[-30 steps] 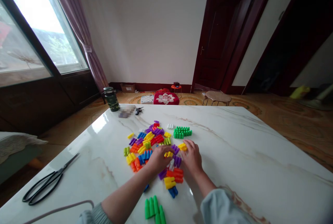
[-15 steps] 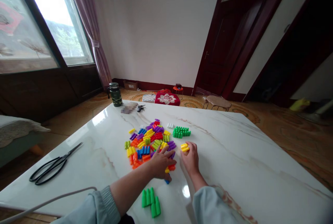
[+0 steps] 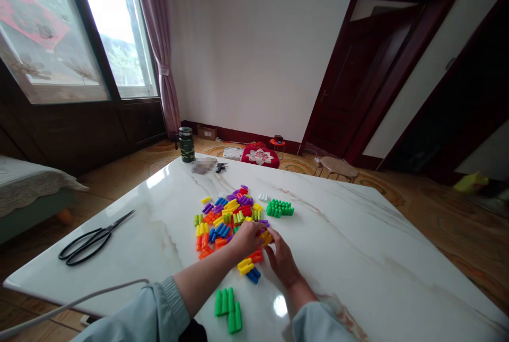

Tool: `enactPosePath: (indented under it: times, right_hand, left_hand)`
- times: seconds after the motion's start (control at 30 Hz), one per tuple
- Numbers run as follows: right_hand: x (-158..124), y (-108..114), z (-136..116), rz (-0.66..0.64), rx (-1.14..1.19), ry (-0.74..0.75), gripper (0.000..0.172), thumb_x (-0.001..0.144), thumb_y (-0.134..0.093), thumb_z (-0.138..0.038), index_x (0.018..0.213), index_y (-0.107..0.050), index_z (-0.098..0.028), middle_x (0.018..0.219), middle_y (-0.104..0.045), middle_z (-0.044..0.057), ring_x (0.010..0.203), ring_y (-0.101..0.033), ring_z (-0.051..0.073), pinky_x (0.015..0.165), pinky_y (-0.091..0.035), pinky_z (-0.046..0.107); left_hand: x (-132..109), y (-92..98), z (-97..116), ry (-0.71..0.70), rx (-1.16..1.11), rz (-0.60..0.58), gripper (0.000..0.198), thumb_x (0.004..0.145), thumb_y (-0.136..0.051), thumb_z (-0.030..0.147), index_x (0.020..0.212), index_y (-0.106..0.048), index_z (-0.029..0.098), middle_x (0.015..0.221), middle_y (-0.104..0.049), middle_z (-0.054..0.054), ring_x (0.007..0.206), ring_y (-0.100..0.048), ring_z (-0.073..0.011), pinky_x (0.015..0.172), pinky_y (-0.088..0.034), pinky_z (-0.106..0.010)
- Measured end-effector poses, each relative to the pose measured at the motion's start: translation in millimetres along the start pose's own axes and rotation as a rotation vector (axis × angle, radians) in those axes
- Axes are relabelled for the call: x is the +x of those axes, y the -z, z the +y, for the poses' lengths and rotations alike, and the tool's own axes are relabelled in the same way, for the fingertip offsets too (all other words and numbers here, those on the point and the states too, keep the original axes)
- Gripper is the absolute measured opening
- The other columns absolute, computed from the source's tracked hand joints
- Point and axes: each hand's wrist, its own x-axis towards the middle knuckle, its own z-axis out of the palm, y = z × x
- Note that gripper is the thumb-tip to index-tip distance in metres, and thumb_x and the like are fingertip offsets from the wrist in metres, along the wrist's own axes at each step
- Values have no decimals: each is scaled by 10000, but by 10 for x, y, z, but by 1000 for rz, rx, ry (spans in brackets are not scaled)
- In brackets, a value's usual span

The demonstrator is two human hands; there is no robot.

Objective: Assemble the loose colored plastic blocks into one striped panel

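My left hand (image 3: 247, 239) and my right hand (image 3: 283, 263) meet over the near right side of a pile of colourful plastic building blocks (image 3: 226, 219). Between their fingertips is a yellow block (image 3: 266, 237), partly hidden by the fingers, and both hands are closed on it. Just below my left hand lie another yellow block (image 3: 245, 266) and a blue block (image 3: 253, 275). A cluster of upright green blocks (image 3: 280, 208) stands beyond my right hand. Closer to me, some green blocks (image 3: 228, 309) lie by my left forearm.
Black-handled scissors (image 3: 97, 237) lie at the left of the marble-look table (image 3: 358, 246), with a pale cable (image 3: 107, 289) nearer me. At the far edge stand a camouflage flask (image 3: 186, 146) and a small dark tool (image 3: 221, 167). A stool (image 3: 339, 166) is beyond the table.
My left hand has come off the pile and joined my right hand at the yellow block. My right hand has moved left with that block. The view has shifted slightly.
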Motion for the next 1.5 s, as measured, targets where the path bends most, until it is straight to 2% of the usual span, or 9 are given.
enactPosePath:
  times: [0.1,0.2,0.4,0.53,0.63,0.77,1.1,1.33,1.5]
  right_hand:
    - [32,42,-5,44,26,-83,487,890,-536,-320,1331,-365,-205,1183,-586,108,934,-625,191,773,-557,330]
    - [71,101,-36,49,69,-163,328,912,-490,-314,1217,-459,-198,1064,-604,69,768,-608,142,726,-543,289]
    - [103,141,-104,4,140,-147,221,938,-414,-272,1112,-533,-210,1036,-613,63,966,-607,170,851,-512,294]
    - [119,117,79,195,60,-258,224,933,-403,-315,1006,-577,-195,970,-620,87,943,-603,197,840,-511,338]
    - [146,74,347,315,-67,-416,273,915,-395,-349,923,-607,-178,891,-620,102,843,-604,214,775,-517,359]
    - [234,-53,608,285,-132,-475,298,883,-384,-324,857,-640,-174,840,-628,110,787,-601,223,745,-506,364]
    - [346,-250,573,358,-92,-511,206,812,-457,-287,902,-591,-159,860,-624,101,762,-598,212,715,-501,351]
    - [352,-186,437,120,-110,-365,328,762,-380,-95,846,-690,-165,881,-676,84,843,-624,184,813,-500,316]
    - [302,-228,505,74,-114,-379,378,745,-393,-92,930,-714,-166,975,-683,94,931,-626,197,878,-506,350]
  left_hand:
    - [11,-30,-61,45,-39,72,286,676,-560,124,914,-717,143,695,-651,-3,629,-548,-115,625,-433,-216]
    - [27,-70,-130,46,-91,119,258,656,-574,122,873,-713,133,706,-653,-7,632,-545,-109,616,-434,-207]
    - [28,-111,-145,24,-126,71,314,672,-551,104,939,-707,160,822,-708,-29,746,-629,-147,703,-490,-239]
    - [2,-50,-119,-4,-67,44,435,684,-610,169,1114,-668,189,1033,-701,-56,894,-637,-185,822,-495,-279]
    - [-19,5,-127,-51,3,-67,371,675,-627,193,1038,-707,199,1003,-695,-61,897,-633,-201,812,-495,-284]
    - [-30,47,-127,-75,48,-131,348,661,-614,167,989,-724,197,982,-688,-68,896,-629,-206,803,-495,-282]
    - [-39,85,-126,-139,-45,-130,340,658,-626,124,983,-723,150,972,-693,-89,907,-632,-205,838,-496,-283]
    - [-44,74,-186,-184,-39,-139,337,668,-630,136,991,-722,172,948,-704,-78,881,-635,-207,820,-505,-297]
    - [-59,169,-153,-172,-55,-88,305,735,-581,167,1009,-714,188,986,-705,-67,889,-637,-194,839,-499,-295]
